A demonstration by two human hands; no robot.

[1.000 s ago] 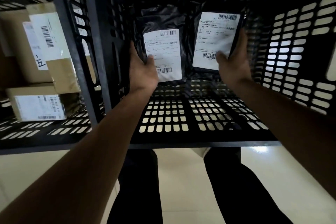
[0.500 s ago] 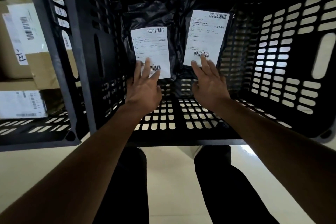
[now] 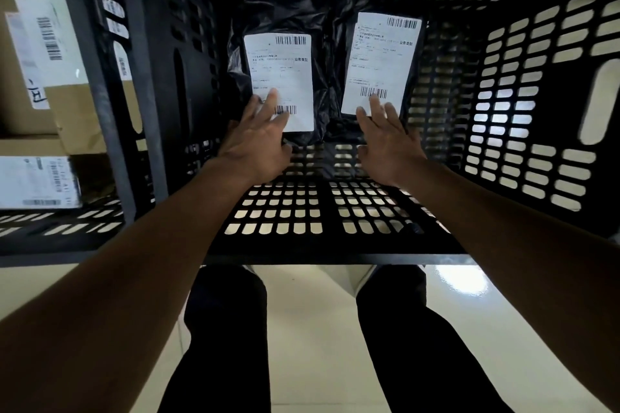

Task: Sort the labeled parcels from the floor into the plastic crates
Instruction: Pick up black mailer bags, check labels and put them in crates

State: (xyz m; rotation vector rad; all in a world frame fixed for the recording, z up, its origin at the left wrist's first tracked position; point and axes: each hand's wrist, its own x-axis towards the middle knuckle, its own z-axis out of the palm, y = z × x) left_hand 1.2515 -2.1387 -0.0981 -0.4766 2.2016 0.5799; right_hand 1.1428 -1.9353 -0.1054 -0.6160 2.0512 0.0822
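Two bagged parcels laid side by side at the far end of the crate (image 3: 503, 131).

Placing looks done: left hand (image 3: 258, 141) and right hand (image 3: 385, 141) lie flat, fingers straight, tips on the left parcel (image 3: 281, 77) and right parcel (image 3: 379, 64), gripping nothing. Next, likely draw both arms out for more parcels.

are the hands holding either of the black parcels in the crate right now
Neither is held. The left hand and right hand are open, straight fingertips over the labels' lower ends; no grip.
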